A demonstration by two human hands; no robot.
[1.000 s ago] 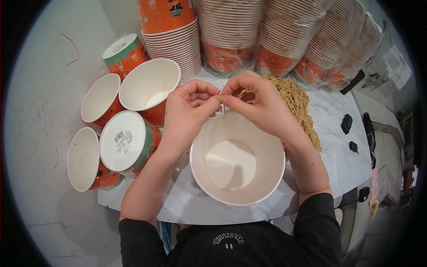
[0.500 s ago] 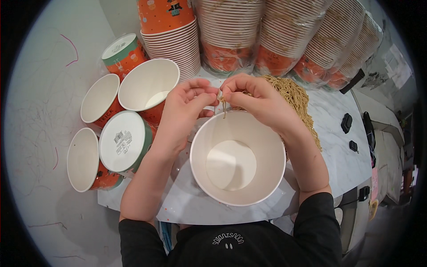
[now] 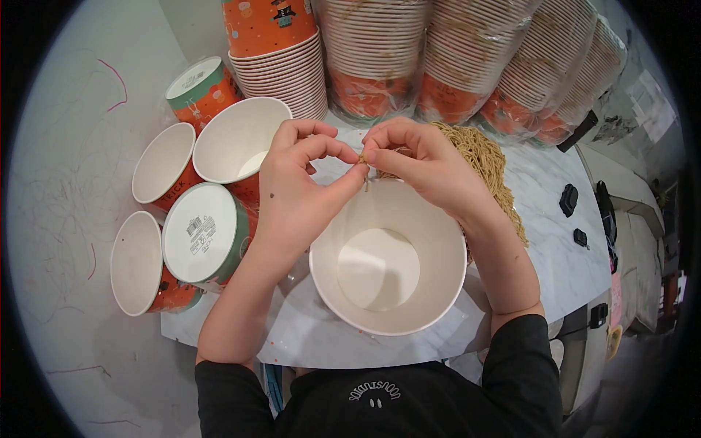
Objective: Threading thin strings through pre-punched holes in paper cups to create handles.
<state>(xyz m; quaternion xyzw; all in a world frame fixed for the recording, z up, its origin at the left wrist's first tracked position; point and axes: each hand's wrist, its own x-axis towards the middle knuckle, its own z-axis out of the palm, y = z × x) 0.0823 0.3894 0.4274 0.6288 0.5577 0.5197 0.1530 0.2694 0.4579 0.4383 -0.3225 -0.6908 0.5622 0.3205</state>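
Observation:
A short piece of tan cord hangs from my pinched fingertips over the far rim of a white-lined paper bucket. My left hand pinches the cord between thumb and forefinger, with the other fingers loosely curled. Thumb and forefinger of my right hand meet at the same spot, closed on the cord. The exact spot where the fingertips touch it is partly hidden. Behind my right hand lies a thick bundle of tan cords, partly covered by that hand and forearm.
Several orange paper buckets, among them an upturned one, crowd the left side. Tall nested stacks, some plastic-wrapped, line the back. Two small black objects lie on the marble-patterned table at right.
My left hand has turned, and its thumb and forefinger have closed on the cord beside my right fingertips. The right hand has hardly moved.

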